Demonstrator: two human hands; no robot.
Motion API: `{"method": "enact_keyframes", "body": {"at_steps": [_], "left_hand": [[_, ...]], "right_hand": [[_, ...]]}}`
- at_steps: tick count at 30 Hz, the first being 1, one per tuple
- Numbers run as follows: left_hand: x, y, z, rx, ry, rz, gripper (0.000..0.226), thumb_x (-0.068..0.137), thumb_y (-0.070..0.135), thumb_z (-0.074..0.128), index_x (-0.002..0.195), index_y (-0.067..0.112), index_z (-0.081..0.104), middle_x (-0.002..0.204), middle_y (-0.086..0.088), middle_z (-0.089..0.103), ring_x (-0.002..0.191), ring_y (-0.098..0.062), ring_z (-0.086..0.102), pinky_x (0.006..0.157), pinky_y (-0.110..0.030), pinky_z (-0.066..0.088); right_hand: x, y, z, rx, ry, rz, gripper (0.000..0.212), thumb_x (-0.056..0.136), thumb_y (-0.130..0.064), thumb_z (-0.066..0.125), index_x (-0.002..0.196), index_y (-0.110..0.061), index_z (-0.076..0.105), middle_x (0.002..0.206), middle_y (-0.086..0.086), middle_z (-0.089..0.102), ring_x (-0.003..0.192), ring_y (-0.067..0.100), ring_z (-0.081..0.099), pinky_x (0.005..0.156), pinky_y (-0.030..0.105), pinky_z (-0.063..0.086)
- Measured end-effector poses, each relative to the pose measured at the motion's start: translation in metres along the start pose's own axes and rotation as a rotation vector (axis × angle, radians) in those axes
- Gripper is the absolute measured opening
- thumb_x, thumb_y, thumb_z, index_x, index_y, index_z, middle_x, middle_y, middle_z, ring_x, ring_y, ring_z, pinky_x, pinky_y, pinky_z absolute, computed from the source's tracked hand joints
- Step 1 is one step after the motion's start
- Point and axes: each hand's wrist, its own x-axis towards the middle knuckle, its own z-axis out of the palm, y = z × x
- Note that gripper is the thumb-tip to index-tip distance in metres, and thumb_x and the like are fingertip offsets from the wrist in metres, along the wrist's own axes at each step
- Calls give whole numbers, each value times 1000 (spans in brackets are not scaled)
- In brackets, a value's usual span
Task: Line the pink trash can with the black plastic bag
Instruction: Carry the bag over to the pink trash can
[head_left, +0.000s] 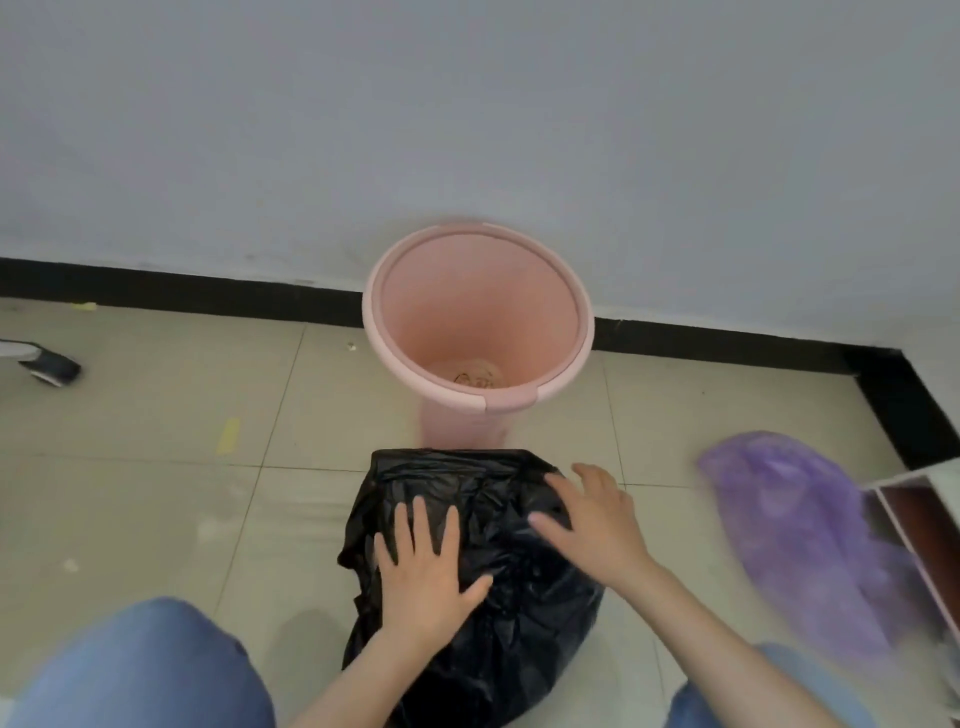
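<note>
The pink trash can (522, 249) stands upright against the wall, unlined, with a little debris at its bottom. In front of it the black plastic bag (483, 597) lies crumpled flat on the tiled floor, its straight top edge toward the can. My left hand (423, 561) rests palm down on the bag's left part with fingers spread. My right hand (592, 519) lies flat on the bag's upper right part, fingers apart and pointing left. Neither hand grips the plastic.
A purple plastic bag (800, 540) lies on the floor at the right, beside a white-framed box (904, 525). A dark shoe (49, 364) sits at the far left. My knees in blue jeans (140, 670) flank the bag. A black baseboard (208, 299) runs along the wall.
</note>
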Motion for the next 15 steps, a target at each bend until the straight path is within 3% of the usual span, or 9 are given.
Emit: {"method": "enact_keyframes", "body": {"at_steps": [2, 5, 10, 12, 13, 14, 15], "left_hand": [[-4, 2, 10, 29, -122, 54, 86, 83, 66, 35, 145, 25, -9, 155, -17, -18, 142, -35, -19, 114, -56, -3], [2, 4, 23, 95, -201, 143, 87, 83, 63, 40, 144, 28, -10, 156, -14, -16, 142, -33, -19, 115, -55, -6], [8, -7, 26, 173, -302, 105, 77, 88, 53, 39, 146, 24, -2, 157, -16, -6, 144, -33, -10, 115, -54, 1], [6, -9, 10, 128, -152, 119, 66, 90, 48, 35, 146, 19, 14, 156, -17, 11, 144, -32, 9, 115, -52, 13], [7, -7, -2, 85, 18, 133, 61, 88, 44, 35, 140, 14, 32, 149, -20, 31, 139, -33, 28, 109, -51, 29], [9, -8, -15, 36, 156, 139, 57, 82, 42, 36, 128, 10, 49, 136, -22, 50, 127, -34, 46, 97, -50, 43], [12, -10, -28, 11, 292, 143, 55, 77, 40, 37, 118, 9, 57, 123, -21, 61, 117, -34, 53, 86, -48, 51]], "right_hand": [[-8, -1, 13, -125, -127, -123, 79, 74, -70, 27, 143, -32, 15, 157, 9, 5, 144, 27, -2, 116, 48, 6], [-1, 1, 39, -260, -192, -240, 69, 87, -48, 47, 144, -31, 12, 157, 12, -2, 144, 30, -9, 115, 54, -4], [17, 13, 56, -343, -238, -90, 54, 93, -33, 42, 142, -21, 23, 156, 16, 5, 144, 33, -1, 115, 55, 2], [17, 13, 48, -320, -58, -120, 40, 87, -32, 49, 126, -21, 50, 146, 19, 37, 138, 33, 29, 110, 51, 26], [17, 12, 42, -310, 85, -144, 30, 81, -32, 51, 107, -23, 64, 128, 16, 58, 123, 31, 50, 99, 45, 43], [17, 11, 32, -274, 221, -164, 26, 77, -32, 47, 88, -23, 69, 108, 10, 69, 105, 27, 63, 85, 37, 52], [18, 9, 20, -211, 378, -191, 27, 74, -30, 43, 78, -22, 69, 97, 6, 72, 93, 25, 66, 76, 32, 54]]}}
